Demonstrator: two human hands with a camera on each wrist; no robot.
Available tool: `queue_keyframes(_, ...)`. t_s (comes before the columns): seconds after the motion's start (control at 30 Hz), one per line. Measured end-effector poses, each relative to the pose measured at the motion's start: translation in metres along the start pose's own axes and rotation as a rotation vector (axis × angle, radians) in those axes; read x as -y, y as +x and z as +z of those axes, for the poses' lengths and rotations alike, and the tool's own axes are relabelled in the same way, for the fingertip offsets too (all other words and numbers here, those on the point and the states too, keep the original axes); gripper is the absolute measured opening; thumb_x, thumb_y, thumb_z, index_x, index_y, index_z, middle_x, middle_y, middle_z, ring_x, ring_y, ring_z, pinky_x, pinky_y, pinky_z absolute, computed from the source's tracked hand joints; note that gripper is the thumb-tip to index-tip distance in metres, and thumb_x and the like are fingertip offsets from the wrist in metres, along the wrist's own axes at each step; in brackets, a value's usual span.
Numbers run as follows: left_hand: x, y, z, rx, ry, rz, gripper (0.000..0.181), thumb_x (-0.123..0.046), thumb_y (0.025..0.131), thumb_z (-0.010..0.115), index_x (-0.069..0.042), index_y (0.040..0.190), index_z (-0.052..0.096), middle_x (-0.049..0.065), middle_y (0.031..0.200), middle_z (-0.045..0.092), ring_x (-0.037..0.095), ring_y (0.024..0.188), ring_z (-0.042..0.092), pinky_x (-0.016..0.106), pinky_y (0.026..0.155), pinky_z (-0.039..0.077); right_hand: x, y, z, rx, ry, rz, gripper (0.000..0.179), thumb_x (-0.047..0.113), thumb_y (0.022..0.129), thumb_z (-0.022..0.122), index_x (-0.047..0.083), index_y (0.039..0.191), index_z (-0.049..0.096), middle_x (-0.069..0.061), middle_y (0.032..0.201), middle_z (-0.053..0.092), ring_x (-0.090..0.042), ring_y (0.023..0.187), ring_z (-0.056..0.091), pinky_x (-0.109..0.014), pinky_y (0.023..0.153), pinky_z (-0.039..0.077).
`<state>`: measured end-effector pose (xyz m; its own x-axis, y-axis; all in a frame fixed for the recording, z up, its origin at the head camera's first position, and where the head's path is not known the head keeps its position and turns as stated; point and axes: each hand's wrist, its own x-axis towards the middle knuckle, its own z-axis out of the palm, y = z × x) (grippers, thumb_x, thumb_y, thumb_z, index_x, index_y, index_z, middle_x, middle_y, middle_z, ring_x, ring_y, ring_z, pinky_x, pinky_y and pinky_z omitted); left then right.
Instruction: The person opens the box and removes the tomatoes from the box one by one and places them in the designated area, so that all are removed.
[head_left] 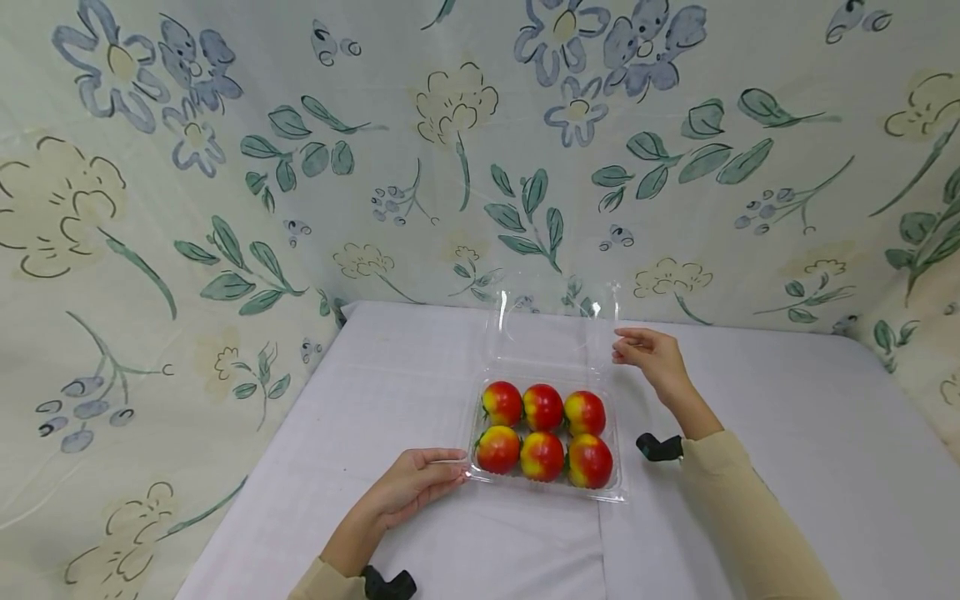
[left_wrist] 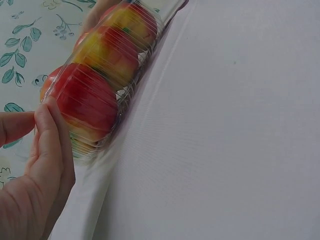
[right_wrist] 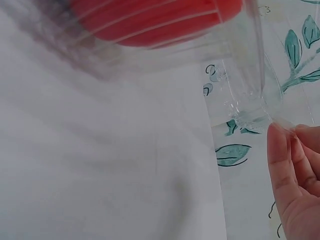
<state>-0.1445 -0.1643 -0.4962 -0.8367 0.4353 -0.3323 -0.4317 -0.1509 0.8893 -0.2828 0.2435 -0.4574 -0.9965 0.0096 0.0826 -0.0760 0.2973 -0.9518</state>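
Note:
A clear plastic clamshell box [head_left: 480,483] stands on the table with its lid [head_left: 551,340] raised at the back. Several round red-and-yellow fruits [head_left: 542,456] with bits of green stem sit inside in two rows; their exact kind is unclear. At the box's front left corner, my left hand [head_left: 420,485] pinches the rim between thumb and fingers, as the left wrist view [left_wrist: 45,165] also shows. My right hand [head_left: 656,362] is at the lid's right side. In the right wrist view, its thumb and fingertips pinch the clear plastic edge.
White cloth covers the table [head_left: 390,375]. Behind it and at the left hangs a floral curtain [head_left: 300,208]. A black wrist mount [head_left: 660,447] sticks out beside the right sleeve, and another black mount [head_left: 390,583] beside the left.

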Motion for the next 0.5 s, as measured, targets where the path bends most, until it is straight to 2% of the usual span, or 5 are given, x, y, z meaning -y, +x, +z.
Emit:
queue_keyframes(0.13,0.0004,0.0002,0.0000,0.001,0.001,0.004,0.043,-0.008,0.097,0.066,0.014,0.132,0.053,0.024,0.119,0.065,0.023,0.103,0.069,0.036,0.096,0.051,-0.0024,0.0006,0.0001,0.001,-0.013,0.018,0.041,0.014,0.099,0.064,-0.011,0.130,0.056,-0.024,0.108,0.065,-0.014,0.083,0.069,-0.037,0.088,0.056)
queue_keyframes(0.27,0.0007,0.0001,0.0000,-0.002,-0.001,0.004,0.043,-0.008,0.096,0.066,0.014,0.131,0.054,0.024,0.119,0.065,0.022,0.102,0.069,0.036,0.096,0.051,-0.0045,0.0007,-0.0002,0.012,-0.023,0.036,0.043,0.016,0.100,0.063,-0.011,0.132,0.055,-0.028,0.113,0.063,-0.018,0.087,0.069,-0.037,0.090,0.055)
queue_keyframes(0.5,0.0011,0.0001,0.0002,-0.008,-0.001,0.004,0.043,-0.008,0.096,0.066,0.014,0.131,0.054,0.024,0.119,0.066,0.022,0.102,0.069,0.036,0.096,0.051,-0.0081,0.0031,-0.0010,0.032,-0.017,0.056,0.045,0.018,0.100,0.062,-0.012,0.134,0.053,-0.032,0.120,0.060,-0.013,0.087,0.068,-0.029,0.087,0.055)
